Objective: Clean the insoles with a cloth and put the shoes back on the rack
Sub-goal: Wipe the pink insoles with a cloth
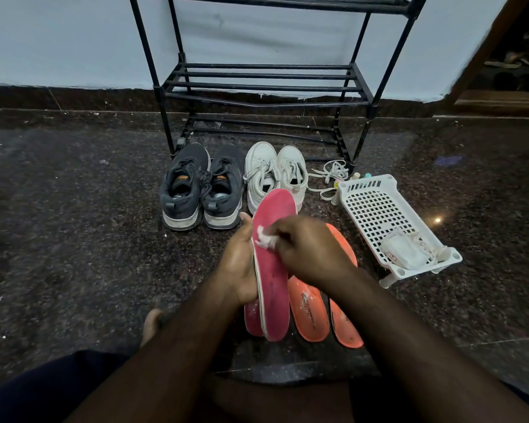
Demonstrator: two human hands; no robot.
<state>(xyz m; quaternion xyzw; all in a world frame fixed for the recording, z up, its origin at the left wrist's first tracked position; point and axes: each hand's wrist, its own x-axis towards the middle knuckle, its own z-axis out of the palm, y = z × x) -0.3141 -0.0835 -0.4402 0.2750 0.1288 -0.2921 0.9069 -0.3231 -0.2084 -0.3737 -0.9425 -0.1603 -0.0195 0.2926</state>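
White basket [367, 206] holds pouch [406, 251]; bottles [361, 176] just behind.

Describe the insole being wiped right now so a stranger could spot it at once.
Start at the black shoe rack by the wall, then come forward past the grey sneakers and white sneakers on the floor. The pink insole is raised there, held by the left hand while the right hand presses a white cloth on it. The orange insoles beside it lie flat, untouched.
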